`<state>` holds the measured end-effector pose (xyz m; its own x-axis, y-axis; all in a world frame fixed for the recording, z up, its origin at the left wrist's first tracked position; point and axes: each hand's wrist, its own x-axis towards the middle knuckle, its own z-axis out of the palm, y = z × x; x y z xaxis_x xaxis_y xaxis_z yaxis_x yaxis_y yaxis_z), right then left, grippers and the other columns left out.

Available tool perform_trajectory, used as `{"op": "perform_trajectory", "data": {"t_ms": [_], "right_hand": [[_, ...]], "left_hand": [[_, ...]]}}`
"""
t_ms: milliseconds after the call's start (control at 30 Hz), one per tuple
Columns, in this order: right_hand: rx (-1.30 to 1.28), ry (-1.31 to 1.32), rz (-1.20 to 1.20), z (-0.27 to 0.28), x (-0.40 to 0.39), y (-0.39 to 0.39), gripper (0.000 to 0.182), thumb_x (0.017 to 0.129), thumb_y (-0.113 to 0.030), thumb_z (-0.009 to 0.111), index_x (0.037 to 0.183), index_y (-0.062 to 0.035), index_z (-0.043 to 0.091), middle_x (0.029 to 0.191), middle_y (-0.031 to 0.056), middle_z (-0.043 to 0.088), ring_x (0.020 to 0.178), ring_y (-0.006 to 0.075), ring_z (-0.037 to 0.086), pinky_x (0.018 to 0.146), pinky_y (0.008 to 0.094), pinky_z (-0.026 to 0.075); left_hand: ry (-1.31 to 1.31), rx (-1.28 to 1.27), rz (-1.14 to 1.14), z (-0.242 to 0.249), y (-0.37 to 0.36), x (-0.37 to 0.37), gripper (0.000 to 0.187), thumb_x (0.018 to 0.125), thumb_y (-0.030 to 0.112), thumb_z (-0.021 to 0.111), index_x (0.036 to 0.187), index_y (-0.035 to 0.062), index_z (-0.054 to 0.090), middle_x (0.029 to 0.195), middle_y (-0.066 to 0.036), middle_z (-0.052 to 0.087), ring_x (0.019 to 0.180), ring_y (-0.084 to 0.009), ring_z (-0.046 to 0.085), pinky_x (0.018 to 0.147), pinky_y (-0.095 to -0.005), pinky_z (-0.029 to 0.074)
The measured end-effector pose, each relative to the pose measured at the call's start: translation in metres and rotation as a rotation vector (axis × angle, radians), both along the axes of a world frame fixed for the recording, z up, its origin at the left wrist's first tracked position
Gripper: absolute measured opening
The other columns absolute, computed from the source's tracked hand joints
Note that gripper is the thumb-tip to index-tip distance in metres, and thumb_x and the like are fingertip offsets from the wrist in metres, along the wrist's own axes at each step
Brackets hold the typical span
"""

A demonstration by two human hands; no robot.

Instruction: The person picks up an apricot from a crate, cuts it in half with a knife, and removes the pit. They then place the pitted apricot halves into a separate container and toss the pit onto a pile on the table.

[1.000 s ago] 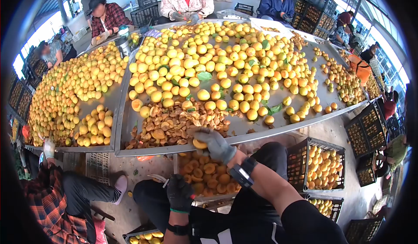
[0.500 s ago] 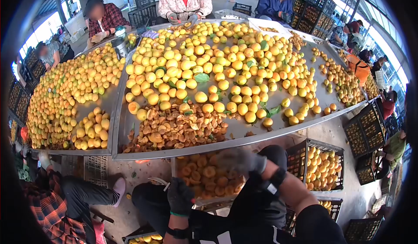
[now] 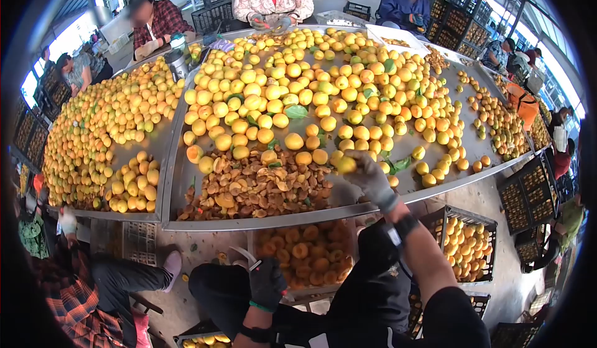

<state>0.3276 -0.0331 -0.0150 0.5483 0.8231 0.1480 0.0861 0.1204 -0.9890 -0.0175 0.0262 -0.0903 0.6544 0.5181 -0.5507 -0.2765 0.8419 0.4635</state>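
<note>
My left hand, in a dark glove, is closed around a small knife with a thin, pale curved blade. A bit of red shows at the lower side of that fist. Over the metal table's near part, my right hand in a grey glove has its fingers closed on a yellow apricot. More whole apricots lie just beyond it. To its left is a heap of brown-orange split apricot pieces. Below the table edge, between my knees, a crate holds orange apricots.
A raised rim runs along the table's near side. Crates of apricots stand at my right. A neighbour's leg and pink shoe are at left. Several people sit around the table, and a white tray lies at the far side.
My right hand has moved from above the crate up onto the table and now grips an apricot. My left hand, still holding the knife, has shifted slightly right. The view has moved a little.
</note>
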Motion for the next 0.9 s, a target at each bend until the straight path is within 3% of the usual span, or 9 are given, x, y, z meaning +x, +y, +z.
{"op": "perform_trajectory", "data": {"t_ms": [100,200,267,400,500,567,633,700,900], "right_hand": [[0.267,0.729,0.357,0.009,-0.063,-0.033,0.068,0.079,-0.01,0.072,0.137,-0.0022,0.038,0.132,0.0089,0.049,0.111,0.0174,0.054,0.092,0.0319,0.047],[0.125,0.763,0.446,0.001,-0.128,-0.056,0.065,0.08,-0.014,0.073,0.135,-0.003,0.041,0.128,0.007,0.05,0.11,0.0158,0.053,0.092,0.0301,0.045],[-0.095,0.573,0.385,-0.002,-0.167,-0.065,0.057,0.083,-0.016,0.071,0.133,-0.004,0.045,0.124,0.006,0.052,0.109,0.0148,0.052,0.093,0.0287,0.044],[-0.084,0.303,0.367,-0.021,-0.209,-0.071,0.036,0.086,-0.01,0.066,0.12,-0.0039,0.053,0.114,0.0044,0.057,0.102,0.0125,0.054,0.091,0.0274,0.044],[-0.041,0.489,0.282,-0.016,-0.211,-0.08,0.015,0.09,-0.004,0.058,0.106,-0.0032,0.06,0.114,0.0051,0.056,0.099,0.0117,0.055,0.09,0.0264,0.043],[-0.01,0.573,0.303,-0.025,-0.203,-0.084,0.019,0.095,-0.02,0.053,0.105,-0.0043,0.059,0.106,0.0068,0.057,0.091,0.0143,0.056,0.08,0.0266,0.047],[-0.01,1.386,0.368,-0.012,-0.193,-0.084,0.037,0.097,-0.039,0.046,0.108,-0.0052,0.057,0.102,0.0089,0.057,0.086,0.018,0.057,0.068,0.0267,0.048],[-0.022,1.379,0.381,-0.008,-0.191,-0.082,0.05,0.094,-0.052,0.042,0.111,-0.006,0.054,0.098,0.0088,0.056,0.082,0.0203,0.055,0.061,0.0261,0.046],[-0.246,1.188,0.082,-0.002,-0.219,-0.07,0.033,0.094,-0.037,0.046,0.103,-0.0074,0.056,0.089,0.0071,0.054,0.072,0.0178,0.051,0.054,0.0248,0.04]], "left_hand": [[0.325,0.485,-0.113,-0.02,-0.002,-0.002,0.01,0.085,0.017,0.063,0.086,0.0083,0.058,0.068,-0.005,0.053,0.058,-0.0247,0.055,0.053,-0.0354,0.045],[0.168,0.603,0.0,-0.032,-0.007,0.0,0.017,0.076,0.008,0.063,0.092,0.0057,0.06,0.075,-0.011,0.058,0.072,-0.0333,0.059,0.063,-0.0394,0.048],[0.825,1.701,-0.097,-0.001,-0.014,0.006,0.024,0.072,0.005,0.062,0.096,0.0064,0.062,0.081,-0.014,0.062,0.076,-0.0346,0.061,0.063,-0.0416,0.049],[0.899,1.789,-0.303,0.043,-0.033,0.002,0.024,0.077,0.017,0.066,0.098,0.0078,0.06,0.083,-0.014,0.062,0.077,-0.0338,0.062,0.065,-0.0418,0.049],[0.72,1.716,-0.389,0.052,-0.04,-0.004,0.021,0.08,0.016,0.065,0.097,0.0071,0.059,0.081,-0.014,0.062,0.075,-0.0332,0.061,0.065,-0.0405,0.049],[0.593,1.432,-0.455,0.071,-0.044,-0.007,0.019,0.082,0.016,0.065,0.097,0.0068,0.058,0.078,-0.011,0.061,0.072,-0.029,0.061,0.063,-0.0371,0.048],[0.46,1.154,-0.513,0.077,-0.045,-0.011,0.017,0.083,0.015,0.064,0.096,0.0065,0.058,0.075,-0.008,0.06,0.068,-0.0248,0.061,0.06,-0.0336,0.047],[0.28,0.558,-0.471,0.072,-0.042,-0.02,0.015,0.085,0.015,0.064,0.096,0.0073,0.057,0.068,-0.001,0.055,0.056,-0.0145,0.055,0.05,-0.0254,0.043],[-0.007,0.15,-0.07,0.074,-0.023,-0.082,0.009,0.088,0.009,0.057,0.096,0.0108,0.054,0.064,0.001,0.048,0.043,-0.0081,0.042,0.037,-0.0207,0.032]]}}
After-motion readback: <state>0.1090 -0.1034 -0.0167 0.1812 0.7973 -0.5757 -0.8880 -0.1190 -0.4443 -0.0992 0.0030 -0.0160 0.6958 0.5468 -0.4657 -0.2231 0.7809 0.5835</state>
